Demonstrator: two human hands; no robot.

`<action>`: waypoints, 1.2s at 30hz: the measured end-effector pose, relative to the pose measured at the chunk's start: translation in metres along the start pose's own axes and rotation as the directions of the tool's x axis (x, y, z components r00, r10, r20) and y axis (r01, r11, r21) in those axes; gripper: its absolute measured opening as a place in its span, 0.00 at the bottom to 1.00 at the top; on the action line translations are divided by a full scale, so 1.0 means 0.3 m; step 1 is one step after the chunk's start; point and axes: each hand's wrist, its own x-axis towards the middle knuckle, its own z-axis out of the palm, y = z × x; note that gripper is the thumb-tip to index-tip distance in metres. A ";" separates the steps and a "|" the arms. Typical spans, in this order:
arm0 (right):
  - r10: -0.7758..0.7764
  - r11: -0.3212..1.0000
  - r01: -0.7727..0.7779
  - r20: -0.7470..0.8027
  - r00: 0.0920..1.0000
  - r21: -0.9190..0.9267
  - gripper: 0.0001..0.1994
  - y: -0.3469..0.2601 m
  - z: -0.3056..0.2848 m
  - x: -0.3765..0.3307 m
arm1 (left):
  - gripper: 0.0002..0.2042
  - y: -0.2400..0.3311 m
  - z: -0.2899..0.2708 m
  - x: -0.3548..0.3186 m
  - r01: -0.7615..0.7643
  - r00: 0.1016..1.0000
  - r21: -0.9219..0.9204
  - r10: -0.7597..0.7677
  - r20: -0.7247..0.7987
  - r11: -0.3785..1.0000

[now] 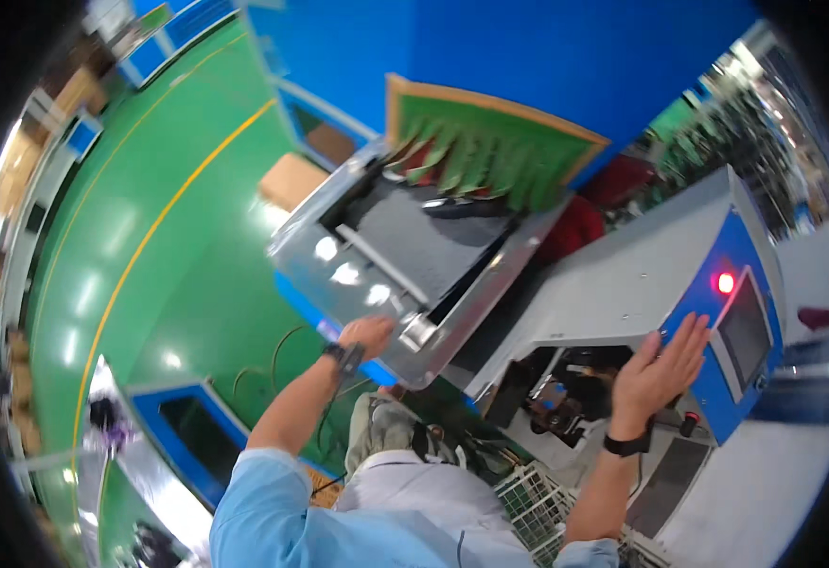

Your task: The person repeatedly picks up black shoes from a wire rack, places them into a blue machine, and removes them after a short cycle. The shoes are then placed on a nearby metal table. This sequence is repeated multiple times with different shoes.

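My left hand [369,334] is at the near metal end of a conveyor [414,222] with a dark grey belt, just left of a silver cylindrical fitting [418,331]. Its fingers are bent and blurred, so their grip does not show. My right hand [659,371] is open, fingers stretched out and holding nothing. It is held up beside the blue control panel [708,331] of a grey machine [594,275], close to the dark screen [745,331]. A red lamp [725,283] glows above that screen. Dark straps cross both wrists.
Green strips [443,151] hang from a wood-edged board [500,109] over the belt's far end. Inside the machine's opening sits a dark mechanism [566,398]. A white wire basket [533,497] is below, between my arms. Left are a blue-framed panel [187,435] and a cardboard box [291,182].
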 end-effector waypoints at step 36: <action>0.168 0.071 -0.510 0.494 0.853 0.857 0.58 -0.021 -0.208 -0.545 | 0.19 1.235 -0.121 -0.032 0.066 0.998 -0.739 -0.060 0.034 0.670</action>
